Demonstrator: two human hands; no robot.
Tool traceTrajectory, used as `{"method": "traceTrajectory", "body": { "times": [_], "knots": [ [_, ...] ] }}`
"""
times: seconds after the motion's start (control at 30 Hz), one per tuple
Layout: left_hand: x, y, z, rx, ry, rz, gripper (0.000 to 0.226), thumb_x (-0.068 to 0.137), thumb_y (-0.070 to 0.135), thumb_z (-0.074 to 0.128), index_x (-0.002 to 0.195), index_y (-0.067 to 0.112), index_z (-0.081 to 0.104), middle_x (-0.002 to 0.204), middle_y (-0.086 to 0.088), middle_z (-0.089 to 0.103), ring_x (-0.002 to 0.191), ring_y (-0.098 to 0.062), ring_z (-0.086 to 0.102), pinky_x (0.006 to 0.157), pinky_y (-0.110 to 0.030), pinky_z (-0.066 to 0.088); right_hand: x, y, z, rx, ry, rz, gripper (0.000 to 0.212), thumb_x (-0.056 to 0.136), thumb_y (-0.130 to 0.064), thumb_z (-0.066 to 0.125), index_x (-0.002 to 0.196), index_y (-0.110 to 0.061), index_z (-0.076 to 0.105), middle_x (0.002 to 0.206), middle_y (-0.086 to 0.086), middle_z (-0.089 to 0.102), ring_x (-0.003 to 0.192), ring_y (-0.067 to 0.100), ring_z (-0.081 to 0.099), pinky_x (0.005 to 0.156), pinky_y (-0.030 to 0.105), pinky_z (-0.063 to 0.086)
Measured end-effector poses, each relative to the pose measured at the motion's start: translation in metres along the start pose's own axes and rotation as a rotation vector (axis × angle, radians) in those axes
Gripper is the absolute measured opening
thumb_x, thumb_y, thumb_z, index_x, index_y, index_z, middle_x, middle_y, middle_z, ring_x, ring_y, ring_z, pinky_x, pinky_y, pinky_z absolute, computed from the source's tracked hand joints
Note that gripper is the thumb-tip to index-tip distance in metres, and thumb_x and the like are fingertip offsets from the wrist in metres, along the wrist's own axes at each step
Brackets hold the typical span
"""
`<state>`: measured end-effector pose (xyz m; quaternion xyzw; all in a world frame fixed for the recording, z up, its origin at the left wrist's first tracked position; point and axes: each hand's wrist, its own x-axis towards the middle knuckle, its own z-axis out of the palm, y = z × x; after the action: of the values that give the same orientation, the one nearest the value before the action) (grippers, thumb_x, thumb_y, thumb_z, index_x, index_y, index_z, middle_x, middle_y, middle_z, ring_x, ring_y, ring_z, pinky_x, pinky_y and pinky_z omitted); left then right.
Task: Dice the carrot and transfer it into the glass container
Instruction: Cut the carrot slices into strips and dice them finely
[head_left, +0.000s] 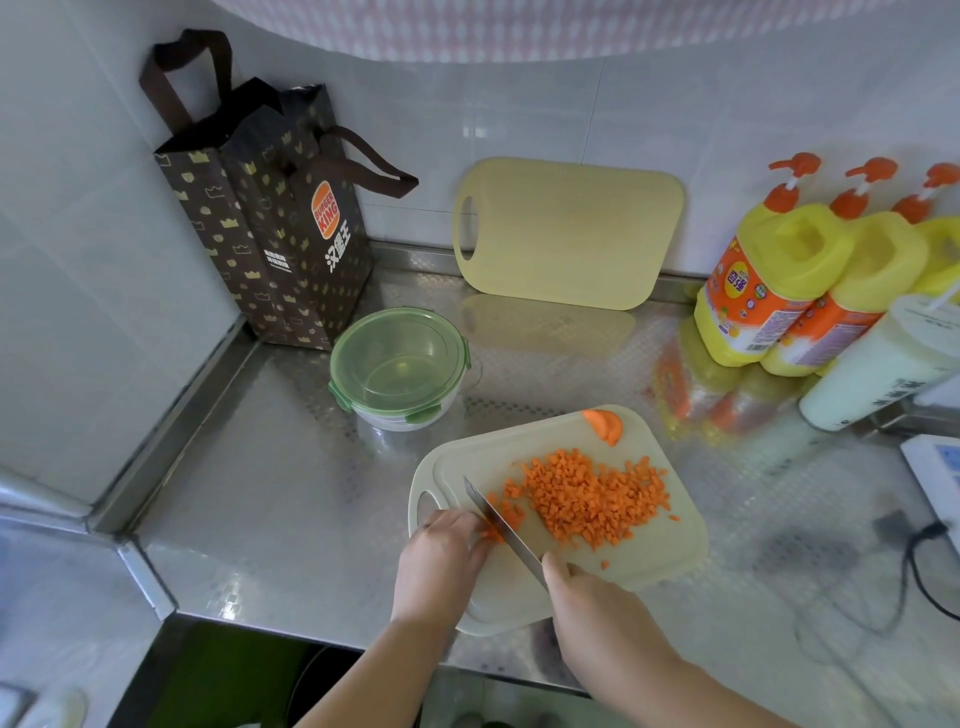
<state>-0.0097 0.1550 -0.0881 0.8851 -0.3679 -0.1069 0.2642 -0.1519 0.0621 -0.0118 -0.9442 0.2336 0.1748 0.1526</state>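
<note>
Now | carrot (492, 533) is held on board (665, 556) by left hand (441, 561), fingers curled | knife (500, 521) is gripped by right hand (589, 597), blade beside carrot | dice (587, 493) are piled nearby

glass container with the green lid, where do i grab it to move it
Hold the glass container by its round glass wall below the green lid, coming from the near right side. The paper bag stands close behind it on the left; nothing stands between it and the cutting board. Whether the lid's clips are latched is unclear, so don't lift by the lid.
</note>
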Motion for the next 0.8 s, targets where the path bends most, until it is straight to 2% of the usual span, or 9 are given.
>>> {"method": "traceTrajectory", "body": {
  "times": [0.13, 0.2, 0.27, 0.33, 0.43, 0.5, 0.67, 0.73, 0.8],
  "knots": [
    [0.002, -0.001, 0.0, 0.036, -0.001, 0.018, 0.019, 0.091, 0.04, 0.054, 0.097, 0.027, 0.067, 0.096, 0.013, 0.063, 0.098, -0.006, 0.053, 0.07, -0.019, 0.042, 0.006, -0.001, 0.006, -0.012, -0.015, 0.019, 0.047, 0.09, -0.007, 0.044, 0.135, -0.011, 0.029, 0.114, 0.006, 0.054, 0.097, 0.026, 0.061, 0.063, 0.029, 0.034],
    [0.003, -0.001, 0.0, 0.03, 0.002, 0.022, 0.018, 0.091, 0.04, 0.055, 0.097, 0.028, 0.067, 0.096, 0.013, 0.063, 0.098, -0.006, 0.053, 0.07, -0.019, 0.043, 0.007, 0.0, 0.007, -0.011, -0.013, 0.02, 0.047, 0.09, -0.006, 0.044, 0.135, -0.011, 0.029, 0.114, 0.006, 0.055, 0.092, 0.026, 0.061, 0.062, 0.028, 0.034],
    [0.004, -0.001, 0.0, 0.028, 0.0, 0.013, 0.017, 0.09, 0.04, 0.056, 0.096, 0.028, 0.068, 0.096, 0.013, 0.064, 0.098, -0.005, 0.054, 0.071, -0.019, 0.044, 0.009, 0.003, 0.007, 0.014, -0.007, 0.022, 0.046, 0.091, -0.007, 0.042, 0.136, -0.011, 0.028, 0.111, 0.005, 0.057, 0.082, 0.025, 0.055, 0.055, 0.026, 0.031],
    [0.005, -0.003, 0.002, 0.019, 0.012, 0.022, 0.014, 0.088, 0.038, 0.06, 0.092, 0.028, 0.068, 0.092, 0.013, 0.064, 0.095, -0.008, 0.056, 0.07, -0.021, 0.045, 0.011, 0.008, 0.007, 0.099, 0.014, 0.032, 0.042, 0.093, -0.009, 0.039, 0.134, -0.012, 0.031, 0.102, 0.002, 0.058, 0.083, 0.025, 0.057, 0.048, 0.023, 0.026],
    [0.003, -0.005, 0.002, -0.015, 0.024, 0.021, 0.009, 0.086, 0.037, 0.064, 0.091, 0.03, 0.068, 0.092, 0.014, 0.065, 0.092, -0.007, 0.057, 0.07, -0.022, 0.047, 0.009, 0.012, 0.003, 0.169, 0.062, 0.058, 0.033, 0.098, -0.014, 0.036, 0.131, -0.016, 0.033, 0.104, 0.0, 0.06, 0.086, 0.02, 0.059, 0.059, 0.027, 0.036],
    [0.001, -0.006, 0.001, -0.044, 0.035, 0.018, 0.011, 0.085, 0.037, 0.065, 0.094, 0.031, 0.068, 0.095, 0.015, 0.065, 0.094, -0.006, 0.057, 0.072, -0.022, 0.047, 0.006, 0.011, 0.0, 0.162, 0.088, 0.054, 0.029, 0.099, -0.014, 0.035, 0.128, -0.016, 0.034, 0.105, 0.0, 0.06, 0.088, 0.02, 0.06, 0.061, 0.029, 0.036],
    [-0.001, -0.008, 0.001, -0.039, 0.062, -0.006, 0.019, 0.083, 0.04, 0.067, 0.098, 0.028, 0.068, 0.101, 0.015, 0.064, 0.097, -0.009, 0.058, 0.079, -0.025, 0.046, 0.001, 0.002, -0.007, 0.079, 0.057, 0.003, 0.034, 0.094, -0.008, 0.036, 0.128, -0.013, 0.033, 0.104, 0.002, 0.058, 0.074, 0.024, 0.049, 0.045, 0.023, 0.022],
    [-0.001, -0.009, 0.001, 0.008, 0.062, -0.018, 0.023, 0.083, 0.043, 0.065, 0.1, 0.027, 0.069, 0.106, 0.015, 0.062, 0.101, -0.01, 0.056, 0.086, -0.025, 0.041, -0.001, -0.002, -0.008, 0.068, 0.05, -0.004, 0.036, 0.093, -0.008, 0.036, 0.129, -0.012, 0.032, 0.107, 0.003, 0.057, 0.076, 0.024, 0.049, 0.049, 0.025, 0.027],
    [-0.002, -0.008, 0.001, 0.036, 0.051, -0.031, 0.024, 0.085, 0.044, 0.063, 0.101, 0.028, 0.069, 0.109, 0.015, 0.06, 0.103, -0.009, 0.055, 0.088, -0.024, 0.036, -0.002, -0.005, -0.006, 0.074, 0.045, 0.002, 0.04, 0.093, -0.009, 0.037, 0.132, -0.013, 0.03, 0.111, 0.003, 0.056, 0.083, 0.026, 0.054, 0.06, 0.029, 0.032]
  ]
}}
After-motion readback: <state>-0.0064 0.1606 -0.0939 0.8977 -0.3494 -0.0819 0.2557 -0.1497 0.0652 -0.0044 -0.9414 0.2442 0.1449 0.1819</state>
